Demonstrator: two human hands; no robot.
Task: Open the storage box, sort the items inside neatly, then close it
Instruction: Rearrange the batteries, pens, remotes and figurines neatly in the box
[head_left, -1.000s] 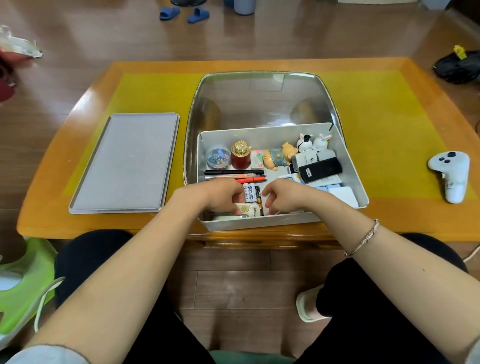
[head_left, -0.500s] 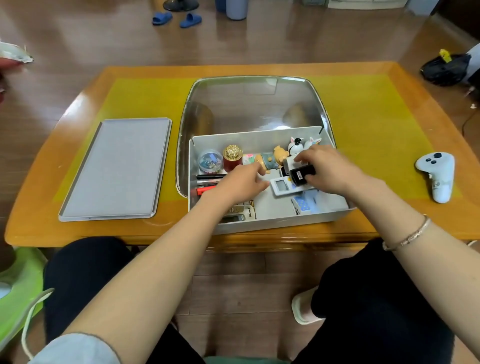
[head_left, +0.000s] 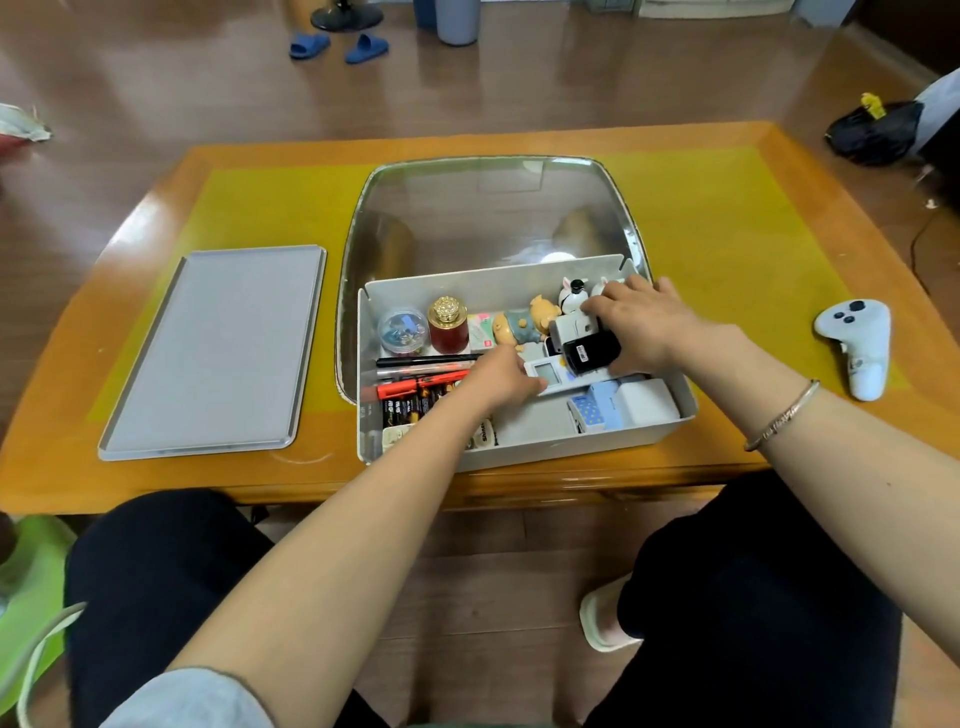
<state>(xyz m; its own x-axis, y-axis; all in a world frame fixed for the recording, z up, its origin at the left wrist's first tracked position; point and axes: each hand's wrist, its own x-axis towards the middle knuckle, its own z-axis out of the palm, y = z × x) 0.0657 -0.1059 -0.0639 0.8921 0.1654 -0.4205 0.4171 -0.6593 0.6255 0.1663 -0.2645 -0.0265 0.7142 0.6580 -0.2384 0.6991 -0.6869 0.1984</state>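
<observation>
At left centre the lid (head_left: 213, 348) lies beside the open box (head_left: 524, 447) at frame centre. The left hand (head_left: 498, 376) touches the white remote (head_left: 550, 375), fingers hidden, grip unclear; a shove could scatter the batteries (head_left: 415, 408). Right of it, the right hand (head_left: 644, 327) presses spread fingers on the black device (head_left: 592, 351), hiding a figurine it may topple.
</observation>
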